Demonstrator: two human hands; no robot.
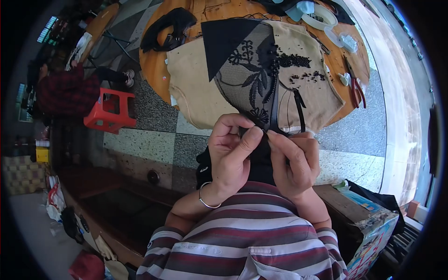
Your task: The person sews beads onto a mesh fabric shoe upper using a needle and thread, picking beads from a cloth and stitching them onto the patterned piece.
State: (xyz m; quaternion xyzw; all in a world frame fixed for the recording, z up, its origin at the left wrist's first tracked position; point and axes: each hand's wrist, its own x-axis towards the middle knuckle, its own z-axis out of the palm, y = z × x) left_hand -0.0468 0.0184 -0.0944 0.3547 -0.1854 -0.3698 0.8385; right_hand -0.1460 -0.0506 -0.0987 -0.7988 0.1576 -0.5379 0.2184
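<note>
A black lace and mesh garment piece [256,70] with floral embroidery lies on a beige cloth [191,74] on the round wooden table [154,70]. My left hand [233,149] pinches the lower edge of the black piece between thumb and index finger. Close beside it, my right hand [294,161] has its thumb and index finger pressed together at the same edge; whatever is between them is too small to make out. Loose black beads [294,60] are scattered on the cloth to the right of the lace. A thin black strap [299,105] hangs near my right hand.
Red-handled pliers [357,86] lie at the table's right edge, near a roll of clear tape [319,17]. A black bundle [170,29] rests at the back left. Another person [67,91] sits on a red stool [109,111]. A cardboard box [373,224] stands at the lower right.
</note>
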